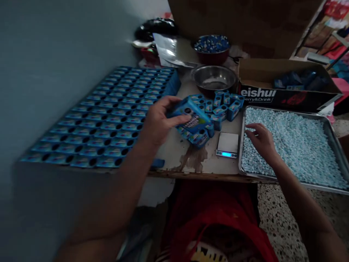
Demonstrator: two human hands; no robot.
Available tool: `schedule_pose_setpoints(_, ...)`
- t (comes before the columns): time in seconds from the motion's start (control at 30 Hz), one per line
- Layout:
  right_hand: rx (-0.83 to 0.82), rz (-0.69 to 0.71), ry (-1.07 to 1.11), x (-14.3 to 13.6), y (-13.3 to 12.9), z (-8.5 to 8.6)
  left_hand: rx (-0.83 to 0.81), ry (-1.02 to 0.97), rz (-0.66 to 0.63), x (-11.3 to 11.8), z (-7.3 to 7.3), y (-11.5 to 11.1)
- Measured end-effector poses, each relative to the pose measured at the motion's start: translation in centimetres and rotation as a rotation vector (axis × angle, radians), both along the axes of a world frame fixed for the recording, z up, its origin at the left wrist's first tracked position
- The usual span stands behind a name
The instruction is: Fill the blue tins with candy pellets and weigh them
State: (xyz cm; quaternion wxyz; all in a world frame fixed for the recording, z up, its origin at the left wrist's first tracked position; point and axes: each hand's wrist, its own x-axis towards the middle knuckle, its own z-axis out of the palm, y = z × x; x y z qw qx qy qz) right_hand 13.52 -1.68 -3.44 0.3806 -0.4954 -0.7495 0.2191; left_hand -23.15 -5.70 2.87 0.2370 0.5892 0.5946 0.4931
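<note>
Wrapped around a small blue printed box, my left hand holds it raised over the table, thumb across its front. A round dark spot shows on the box's face. Below and behind it lie several loose blue boxes of the same kind, in a jumble. My right hand hovers at the left side of a metal tray, fingers slightly apart and nothing visible in them. Pale blue pellets fill the tray. Between both hands sits a small digital scale with a lit blue display.
Rows of blue boxes cover the table's left side. Behind stand a steel bowl, a red bowl of blue wrapped pieces and an open carton with blue packs. The table's front edge runs before me.
</note>
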Motion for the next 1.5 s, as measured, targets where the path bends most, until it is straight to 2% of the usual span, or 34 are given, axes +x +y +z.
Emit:
schedule_pose_setpoints(0.1,0.019,0.240,-0.071,-5.3,0.4,0.8,-0.008,0.211,0.076,-6.7,1.2,-2.0)
schedule_pose_setpoints(0.17,0.055,0.358,-0.174,-9.0,0.4,1.4,-0.068,0.306,0.067,-10.1,1.1,-3.2)
schedule_pose_setpoints(0.23,0.084,0.446,-0.339,-11.9,0.4,2.1,-0.142,0.331,0.033,-12.2,0.3,-4.4)
schedule_pose_setpoints(0.33,0.070,0.467,-0.577,-14.3,0.5,2.9,-0.184,0.326,-0.016,-13.2,-1.3,-5.9)
schedule_pose_setpoints(0.4,0.029,0.440,-0.618,-14.9,0.7,3.1,-0.115,0.333,-0.020,-12.9,-2.1,-6.5)
schedule_pose_setpoints(0.47,-0.014,0.387,-0.480,-15.3,0.6,3.1,0.014,0.375,-0.018,-11.8,-2.3,-6.8)
schedule_pose_setpoints(0.53,-0.145,0.334,-0.151,-15.9,0.2,3.2,0.151,0.471,-0.022,-10.2,-2.1,-6.6)
schedule_pose_setpoints(0.57,-0.268,0.320,0.062,-16.3,-0.1,3.3,0.216,0.535,-0.034,-9.2,-1.7,-6.3)
schedule_pose_setpoints(0.63,-0.592,0.320,0.492,-17.5,-0.9,3.7,0.325,0.669,-0.082,-6.9,-0.9,-5.5)
schedule_pose_setpoints(0.7,-0.881,0.325,0.828,-18.6,-1.5,4.2,0.398,0.794,-0.135,-4.4,-0.1,-4.5)
schedule_pose_setpoints(0.77,-1.002,0.314,1.043,-19.1,-2.1,4.6,0.436,0.885,-0.166,-2.1,0.4,-3.6)
schedule_pose_setpoints(0.83,-0.989,0.297,1.173,-18.9,-2.5,4.9,0.447,0.937,-0.185,-0.3,0.4,-2.7)
schedule_pose_setpoints(1.03,-0.994,0.192,1.278,-15.0,-2.5,4.1,0.316,0.864,-0.208,2.5,-0.9,-0.6)
schedule_pose_setpoints(1.2,-1.020,0.217,1.271,-12.5,-1.5,4.1,0.300,0.636,-0.096,3.2,-0.6,0.1)
schedule_pose_setpoints(1.33,-0.985,0.237,1.213,-11.9,-1.2,5.5,0.269,0.476,0.013,2.0,0.4,-0.3)
schedule_pose_setpoints(1.5,-0.734,0.322,0.960,-10.7,-0.4,8.3,0.151,0.326,0.044,-2.6,2.2,-2.4)
